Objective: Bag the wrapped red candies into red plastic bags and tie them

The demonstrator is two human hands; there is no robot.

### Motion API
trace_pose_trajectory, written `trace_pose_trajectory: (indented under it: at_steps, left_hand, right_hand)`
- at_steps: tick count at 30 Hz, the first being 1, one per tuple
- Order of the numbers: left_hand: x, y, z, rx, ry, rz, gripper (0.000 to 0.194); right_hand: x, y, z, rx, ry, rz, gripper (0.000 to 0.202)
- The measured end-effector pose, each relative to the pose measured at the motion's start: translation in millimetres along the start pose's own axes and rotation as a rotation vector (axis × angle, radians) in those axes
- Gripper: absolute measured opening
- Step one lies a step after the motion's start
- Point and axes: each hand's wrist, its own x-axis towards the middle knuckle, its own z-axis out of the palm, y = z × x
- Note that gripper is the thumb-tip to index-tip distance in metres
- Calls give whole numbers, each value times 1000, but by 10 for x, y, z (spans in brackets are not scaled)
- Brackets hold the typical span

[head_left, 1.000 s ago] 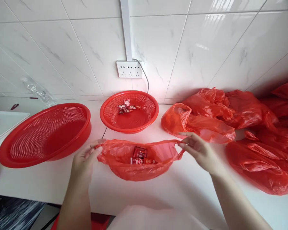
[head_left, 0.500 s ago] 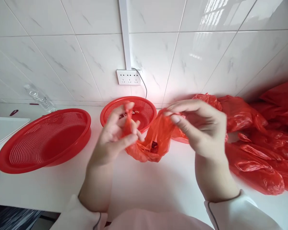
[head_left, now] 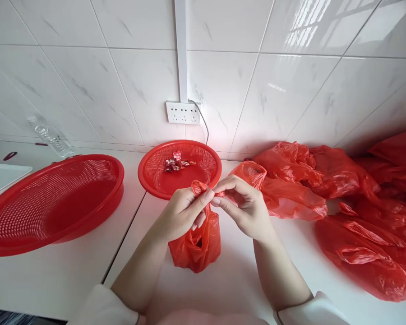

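A thin red plastic bag (head_left: 198, 250) hangs just above the white table, bunched at its top, with something dark showing through an opening. My left hand (head_left: 184, 210) pinches one gathered handle between thumb and fingers. Fingertips of my right hand (head_left: 245, 205) are closed on the other twisted handle, meeting the left thumb at the bag's neck. Right behind my hands stands a round red plastic basket (head_left: 145, 169), which holds several small wrapped sweets (head_left: 177, 163).
A larger red basket (head_left: 30, 201) stands at the left, near a white tray (head_left: 5, 178) and a clear plastic bottle (head_left: 52, 137). Several filled red bags (head_left: 362, 257) are heaped along the right. A power strip (head_left: 183, 113) is fixed to the tiled wall.
Both hands have come together, bringing the bag's two handles to one point. The bag now hangs lower and nearer to me, and the sweets in the basket have come into plain view.
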Motion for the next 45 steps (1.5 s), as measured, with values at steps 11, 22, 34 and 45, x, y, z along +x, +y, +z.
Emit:
trace_pose_trajectory:
  at_steps: [11,22,34,45]
  left_hand:
    - [66,-46,-93,53,-31,14,13]
    - [85,-137,-141,834,190,649,22]
    - [113,-102,-305,622,157,729,24]
    - [95,-85,-367,20,71,401,4]
  right_hand:
    - [-117,27,-113,-171,-405,-225,16]
    - [19,254,-39,207,-206,177,34]
    - [30,302,-117,25,-94,110,2]
    - [49,229,-228,503,-386,101,17]
